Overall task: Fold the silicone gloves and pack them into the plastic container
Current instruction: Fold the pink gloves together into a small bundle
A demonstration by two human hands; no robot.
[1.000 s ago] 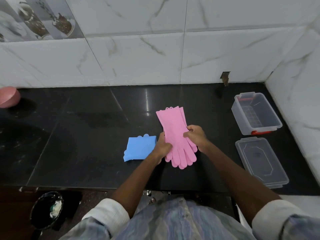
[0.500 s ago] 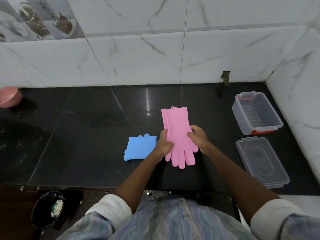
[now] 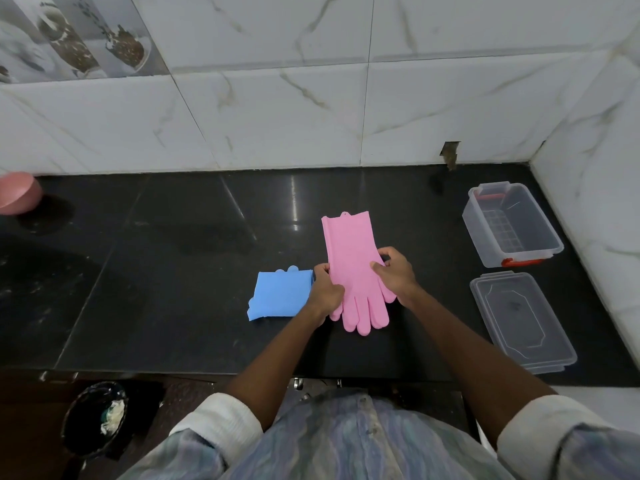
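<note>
Pink silicone gloves lie stacked flat on the black counter, cuffs toward the wall, fingers toward me. My left hand grips their left edge at the palm. My right hand pinches the right edge, thumb on top. A folded blue glove lies just left of my left hand. The open clear plastic container with red clips stands at the right, with nothing in it.
The container's clear lid lies flat in front of it near the counter edge. A pink bowl sits at the far left. A dark bin stands on the floor below. White tiled walls close the back and right.
The pink gloves have been squared up into one neat stack and shifted slightly right. Both hands stay on their sides.
</note>
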